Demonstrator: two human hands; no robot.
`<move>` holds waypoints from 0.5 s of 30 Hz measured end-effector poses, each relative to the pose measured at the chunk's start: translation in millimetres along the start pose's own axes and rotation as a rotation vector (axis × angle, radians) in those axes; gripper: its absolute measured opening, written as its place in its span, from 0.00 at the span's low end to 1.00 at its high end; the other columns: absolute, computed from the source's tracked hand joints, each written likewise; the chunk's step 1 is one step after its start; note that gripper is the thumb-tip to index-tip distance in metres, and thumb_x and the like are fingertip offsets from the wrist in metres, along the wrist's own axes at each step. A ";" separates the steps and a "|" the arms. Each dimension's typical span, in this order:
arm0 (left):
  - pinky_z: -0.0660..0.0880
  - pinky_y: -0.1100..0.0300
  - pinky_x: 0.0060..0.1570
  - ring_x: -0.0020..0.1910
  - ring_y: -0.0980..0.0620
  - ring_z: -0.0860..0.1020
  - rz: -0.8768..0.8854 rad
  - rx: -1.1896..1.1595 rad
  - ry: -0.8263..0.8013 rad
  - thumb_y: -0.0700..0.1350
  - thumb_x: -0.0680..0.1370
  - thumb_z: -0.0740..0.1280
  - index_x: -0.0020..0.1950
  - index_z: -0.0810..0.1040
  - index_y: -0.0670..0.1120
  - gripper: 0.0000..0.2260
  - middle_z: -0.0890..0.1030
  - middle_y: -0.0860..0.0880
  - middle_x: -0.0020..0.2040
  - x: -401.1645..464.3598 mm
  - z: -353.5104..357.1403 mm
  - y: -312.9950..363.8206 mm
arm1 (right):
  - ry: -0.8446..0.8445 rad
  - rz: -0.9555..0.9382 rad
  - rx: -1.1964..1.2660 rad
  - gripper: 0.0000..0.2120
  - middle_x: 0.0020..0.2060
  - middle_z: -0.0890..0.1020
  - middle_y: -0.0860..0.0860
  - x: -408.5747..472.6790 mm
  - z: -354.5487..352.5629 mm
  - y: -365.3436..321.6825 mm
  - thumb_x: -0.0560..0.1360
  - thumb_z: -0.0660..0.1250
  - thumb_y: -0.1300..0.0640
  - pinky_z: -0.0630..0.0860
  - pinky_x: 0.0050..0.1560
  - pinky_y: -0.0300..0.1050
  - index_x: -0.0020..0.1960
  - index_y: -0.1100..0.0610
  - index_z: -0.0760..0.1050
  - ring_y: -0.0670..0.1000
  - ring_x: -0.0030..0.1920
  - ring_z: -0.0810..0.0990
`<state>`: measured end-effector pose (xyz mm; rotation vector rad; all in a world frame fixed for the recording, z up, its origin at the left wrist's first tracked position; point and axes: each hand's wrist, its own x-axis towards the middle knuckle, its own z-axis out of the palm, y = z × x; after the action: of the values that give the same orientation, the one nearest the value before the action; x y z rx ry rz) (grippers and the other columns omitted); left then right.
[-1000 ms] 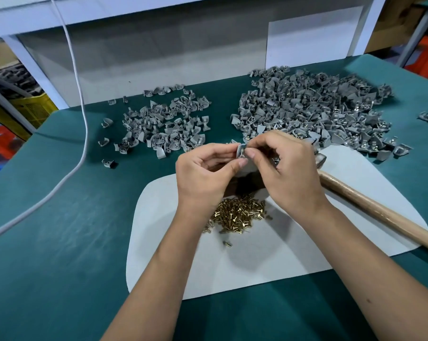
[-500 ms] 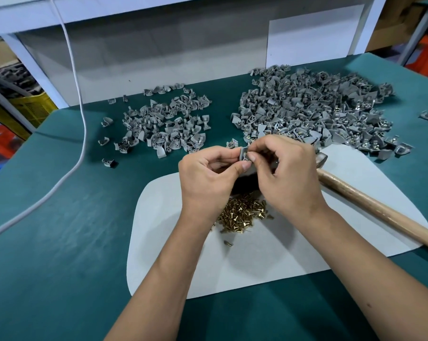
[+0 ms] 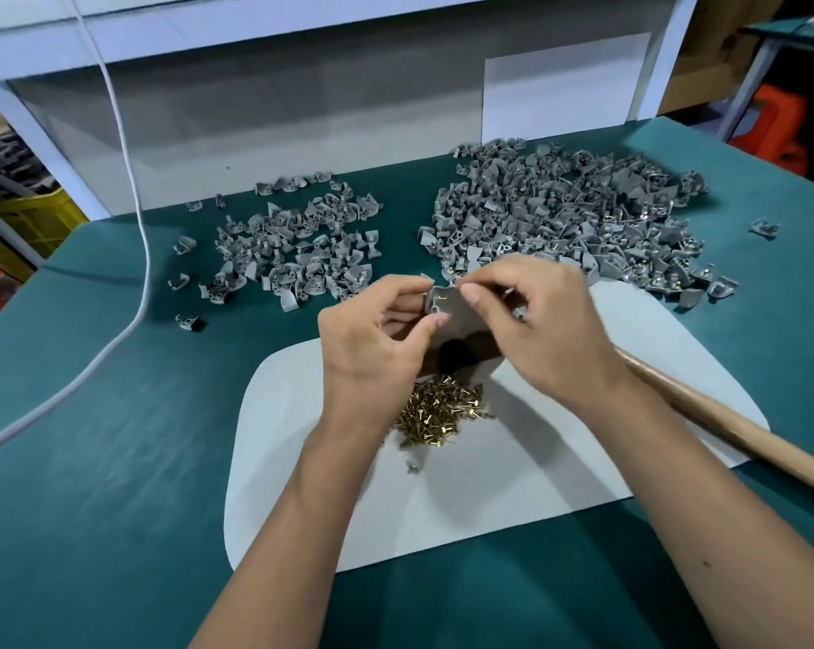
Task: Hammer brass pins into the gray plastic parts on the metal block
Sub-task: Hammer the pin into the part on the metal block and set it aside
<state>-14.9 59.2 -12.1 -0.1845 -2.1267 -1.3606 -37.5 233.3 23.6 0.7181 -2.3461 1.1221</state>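
Observation:
My left hand (image 3: 372, 339) pinches a gray plastic part (image 3: 438, 305) between thumb and fingers, just above the metal block (image 3: 466, 341), which my hands mostly hide. My right hand (image 3: 541, 330) has its thumb and forefinger pinched on the part's top right edge, beside a brass pin standing in the part. A pile of brass pins (image 3: 438, 409) lies on the white mat (image 3: 489, 498) right under my wrists. The hammer's wooden handle (image 3: 733, 428) lies across the mat's right side; my right hand covers its head.
Two heaps of gray parts lie on the green table beyond my hands, a smaller heap (image 3: 297, 245) at left and a larger heap (image 3: 564, 213) at right. A white cable (image 3: 138, 283) hangs down on the left. A white frame and wall close off the table's back.
My hands have drawn slightly apart, so the gray part between the fingertips shows more. The pins, hammer and heaps have not moved.

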 end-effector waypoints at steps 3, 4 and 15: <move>0.82 0.56 0.56 0.50 0.57 0.85 0.016 0.064 -0.008 0.39 0.74 0.78 0.59 0.86 0.44 0.14 0.86 0.53 0.50 2.2 -1.3 -3.9 | 0.023 0.141 -0.226 0.05 0.37 0.83 0.47 3.8 -30.9 18.2 0.78 0.72 0.55 0.72 0.42 0.40 0.46 0.55 0.83 0.48 0.37 0.79; 0.81 0.56 0.58 0.51 0.57 0.84 0.023 0.099 -0.027 0.39 0.74 0.77 0.58 0.86 0.44 0.12 0.86 0.53 0.51 3.6 -2.4 -5.7 | -0.055 0.245 -0.362 0.07 0.36 0.82 0.48 4.3 -41.8 27.3 0.77 0.73 0.52 0.72 0.40 0.42 0.44 0.54 0.82 0.50 0.36 0.79; 0.69 0.55 0.69 0.64 0.54 0.75 -0.137 0.164 -0.131 0.43 0.74 0.78 0.48 0.87 0.55 0.08 0.83 0.58 0.56 10.4 -10.4 -16.2 | -0.443 0.568 -0.606 0.16 0.35 0.78 0.57 -0.1 -69.5 58.7 0.82 0.65 0.51 0.69 0.34 0.49 0.40 0.59 0.74 0.58 0.36 0.76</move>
<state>-25.8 40.6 -15.9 -0.0644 -2.3870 -1.2717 -62.4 320.5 29.7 0.0689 -3.1589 0.3785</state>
